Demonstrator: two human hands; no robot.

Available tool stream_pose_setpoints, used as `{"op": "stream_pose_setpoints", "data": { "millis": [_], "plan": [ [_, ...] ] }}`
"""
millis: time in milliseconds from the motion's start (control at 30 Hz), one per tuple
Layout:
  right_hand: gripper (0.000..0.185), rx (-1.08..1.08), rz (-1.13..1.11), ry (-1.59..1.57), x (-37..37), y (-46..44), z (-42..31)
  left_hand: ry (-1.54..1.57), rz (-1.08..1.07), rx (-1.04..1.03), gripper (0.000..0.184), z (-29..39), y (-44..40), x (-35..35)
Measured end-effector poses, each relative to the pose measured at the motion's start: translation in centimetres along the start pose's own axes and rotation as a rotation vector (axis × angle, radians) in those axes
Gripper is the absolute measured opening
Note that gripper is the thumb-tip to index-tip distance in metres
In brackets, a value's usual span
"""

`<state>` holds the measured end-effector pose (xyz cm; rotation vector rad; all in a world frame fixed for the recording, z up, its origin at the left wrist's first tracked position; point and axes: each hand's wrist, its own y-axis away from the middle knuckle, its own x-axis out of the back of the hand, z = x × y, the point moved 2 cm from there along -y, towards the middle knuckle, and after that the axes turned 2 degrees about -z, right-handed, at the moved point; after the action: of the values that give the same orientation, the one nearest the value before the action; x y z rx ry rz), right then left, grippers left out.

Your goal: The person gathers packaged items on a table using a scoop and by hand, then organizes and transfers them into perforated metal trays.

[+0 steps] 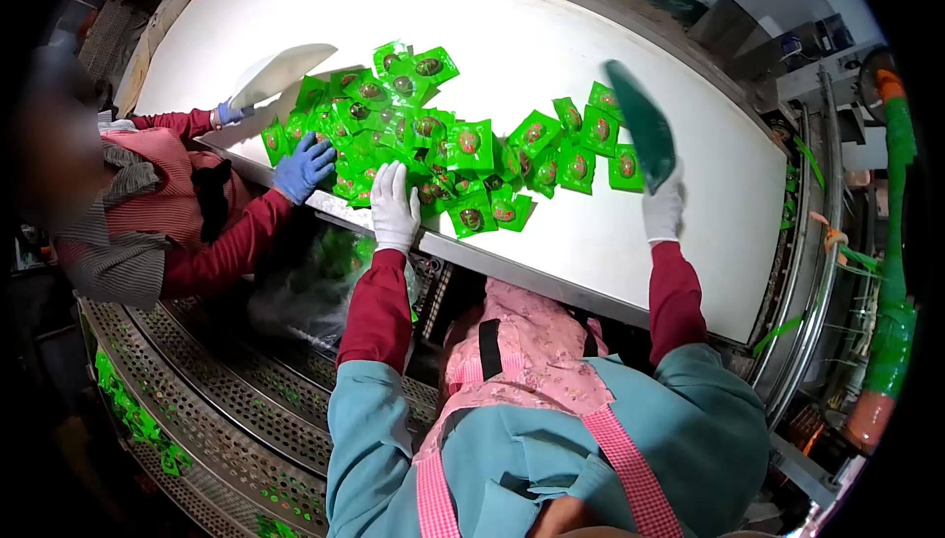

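Many green packets [471, 147] lie heaped on the white table [551, 36]. My left hand [395, 208], in a white glove, rests at the near edge of the heap, fingers stretched out and touching packets. In my right hand [663, 208], also white-gloved, is a dark green scoop [642, 126], held upright just right of the rightmost packets. A co-worker's blue-gloved hand [305, 168] lies against the left part of the heap. The co-worker's other hand [231, 114] holds a pale scoop [281, 73].
The co-worker [167, 203] stands at the left. Below the table's near edge hangs a clear plastic bag [320, 287] with green packets inside. A perforated metal conveyor [226, 390] curves along the lower left, and metal rails [822, 282] stand at the right.
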<state>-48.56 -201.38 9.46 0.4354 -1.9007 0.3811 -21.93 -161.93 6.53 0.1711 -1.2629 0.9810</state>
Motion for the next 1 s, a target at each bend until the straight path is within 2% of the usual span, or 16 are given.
{"op": "stream_pose_setpoints", "data": {
  "millis": [100,200,267,333,367,433,500,533,633,700,733,833,867,900,967,1000],
  "plan": [
    [0.079,-0.057,0.1,0.088,-4.9,-2.4,7.4,-0.003,0.011,0.009,0.05,-0.1,0.0,0.0],
    [0.079,0.414,0.236,0.672,-16.0,-1.1,11.2,0.028,0.074,0.002,0.051,0.2,0.0,0.1],
    [0.072,0.421,-0.063,0.533,-16.7,2.8,4.5,0.059,0.155,0.017,0.051,0.0,-0.6,-0.2],
    [0.076,0.268,-0.359,0.413,-10.9,6.1,-5.7,0.06,0.199,0.02,0.051,-0.5,-2.0,-0.5],
    [0.083,0.119,-0.499,0.2,-7.2,7.9,-10.1,0.098,0.21,0.078,0.051,-0.9,-2.7,-0.5],
    [0.077,0.356,-0.388,0.177,-9.7,10.6,-11.4,0.109,0.24,0.149,0.052,-1.7,-4.3,-1.0],
    [0.079,0.459,-0.357,0.101,-10.5,13.3,-12.7,0.144,0.168,0.206,0.053,-2.9,-6.0,-1.2],
    [0.078,0.393,-0.479,0.13,-9.3,14.0,-13.7,0.209,0.05,0.251,0.054,-2.8,-7.0,-0.5],
    [0.075,0.267,-0.607,0.242,-5.1,13.0,-12.8,-0.017,-0.134,0.279,0.063,-6.2,-7.3,-3.6],
    [0.072,0.615,-0.132,-0.167,-3.1,10.3,-8.1,-0.068,-0.241,0.369,0.067,-4.5,-7.6,-2.3],
    [0.069,0.458,-0.288,-0.262,-1.8,8.4,-4.3,-0.126,-0.257,0.359,0.067,-4.3,-7.7,-2.5],
    [0.032,-0.235,-0.815,-0.414,7.4,4.9,-0.4,-0.169,-0.258,0.34,0.068,-4.5,-7.8,-2.2],
    [0.024,-0.161,-0.883,-0.413,10.6,3.6,0.1,-0.088,-0.248,0.32,0.068,-4.8,-7.8,-2.1],
    [0.027,-0.133,-0.941,-0.336,13.4,2.6,0.2,-0.008,-0.236,0.303,0.067,-5.0,-7.9,-1.8],
    [0.041,-0.326,-1.148,-0.312,16.9,1.7,0.5,0.009,-0.235,0.322,0.066,-4.5,-7.9,-1.3],
    [0.04,-0.357,-1.246,-0.227,16.8,1.7,0.3,0.02,-0.219,0.323,0.066,-4.5,-7.9,-1.4]
  ]
}}
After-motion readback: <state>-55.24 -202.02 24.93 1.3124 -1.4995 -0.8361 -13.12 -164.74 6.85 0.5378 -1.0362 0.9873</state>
